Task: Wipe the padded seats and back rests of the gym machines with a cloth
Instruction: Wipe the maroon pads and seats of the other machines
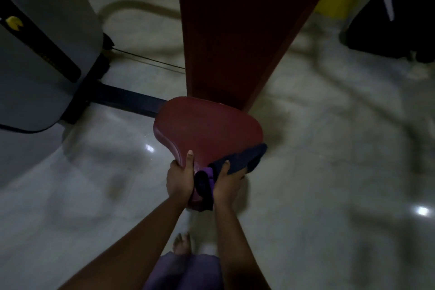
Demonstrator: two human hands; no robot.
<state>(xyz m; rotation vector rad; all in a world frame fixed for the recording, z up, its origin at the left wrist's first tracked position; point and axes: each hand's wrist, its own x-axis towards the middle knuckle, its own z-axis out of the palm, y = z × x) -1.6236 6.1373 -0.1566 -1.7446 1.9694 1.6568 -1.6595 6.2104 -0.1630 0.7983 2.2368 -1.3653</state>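
Padded seat (pixel 207 129): dark red, rounded, low in the middle of the view, set just below a tall red back rest (pixel 235 30). Left hand (pixel 180 180): grips the seat's near left edge, thumb on top, fingers curled under. Right hand (pixel 227 183): fingers wrapped round a dark blue and purple cloth (pixel 242 160), held against the seat's near right edge. Grey machine housing (pixel 42 54): left, joined by a black frame bar (pixel 127 99). Floor (pixel 329 148): pale, glossy. Bare foot (pixel 182 243): below the seat.
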